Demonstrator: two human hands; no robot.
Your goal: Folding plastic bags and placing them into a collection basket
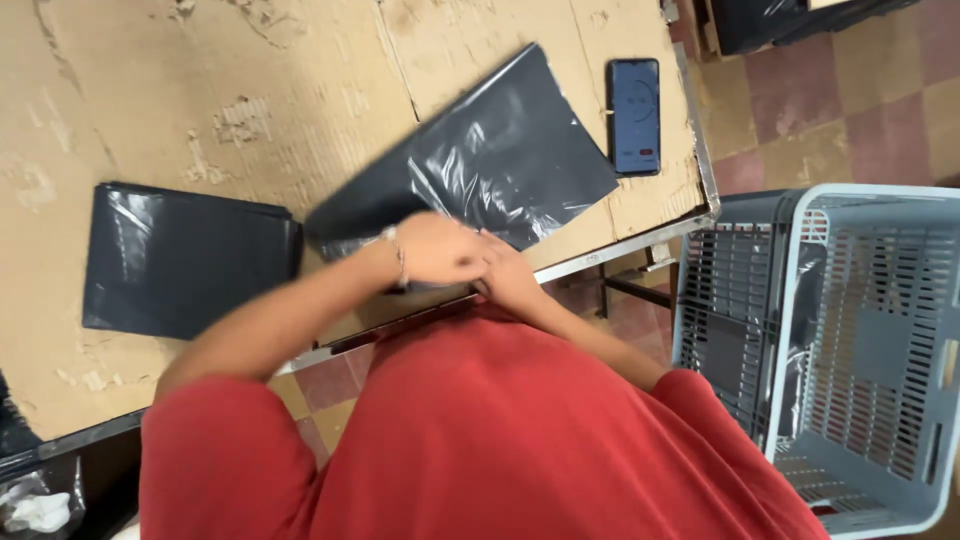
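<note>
Both hands, left (435, 250) and right (510, 275), meet at the near edge of the black bag (490, 165) on the tabletop (200, 90); finger spread is too blurred to tell.

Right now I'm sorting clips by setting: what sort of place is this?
Probably a packing workbench: a worn cardboard-covered table, a stack of flat black plastic bags and a grey slatted plastic crate beside it.

A: Surface? Cardboard-covered table (250, 90), metal edge.
B: On it: black plastic bag (500, 150) just beyond the hands, bag stack (180, 260) left of them, phone (635, 115) far right.
</note>
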